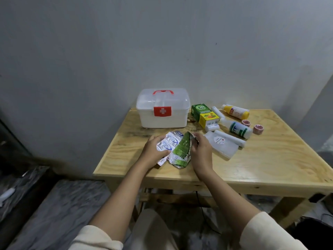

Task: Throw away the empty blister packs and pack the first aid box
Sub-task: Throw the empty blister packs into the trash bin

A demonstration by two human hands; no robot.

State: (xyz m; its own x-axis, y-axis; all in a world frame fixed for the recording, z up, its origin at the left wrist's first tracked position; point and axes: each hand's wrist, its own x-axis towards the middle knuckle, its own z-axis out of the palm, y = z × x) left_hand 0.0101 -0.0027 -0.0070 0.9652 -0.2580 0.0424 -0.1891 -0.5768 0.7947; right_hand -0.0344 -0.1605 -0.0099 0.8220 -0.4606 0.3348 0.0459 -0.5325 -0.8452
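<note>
- Fingers of the left hand [155, 150] curl round the silver blister packs [170, 141].
- Right hand [201, 150] pinches the green blister pack [181, 150], touching the silver ones, low over the desk [270, 159].
- First aid box [163, 112] stands closed just behind.

First aid box [163, 121] white, lid semi-clear; handle [163, 92] red; label [162, 111] red w/ white cross. Silver blister pack [170, 141]: foil w/ blue print. Green blister pack [181, 152]: green over silver foil, white lettering. Carton [204, 114] green + yellow, white logo. Yellow bottle [236, 111], white cap. White bottle [237, 129] w/ green bands. Tape rolls [245, 122] pink. Bandage roll [229, 140] white. Pouch [224, 150] whitish-clear, red-print sticker. Table [270, 156] pale wood, grain showing, dark stain nr box. Wall [162, 42] grey.
</note>
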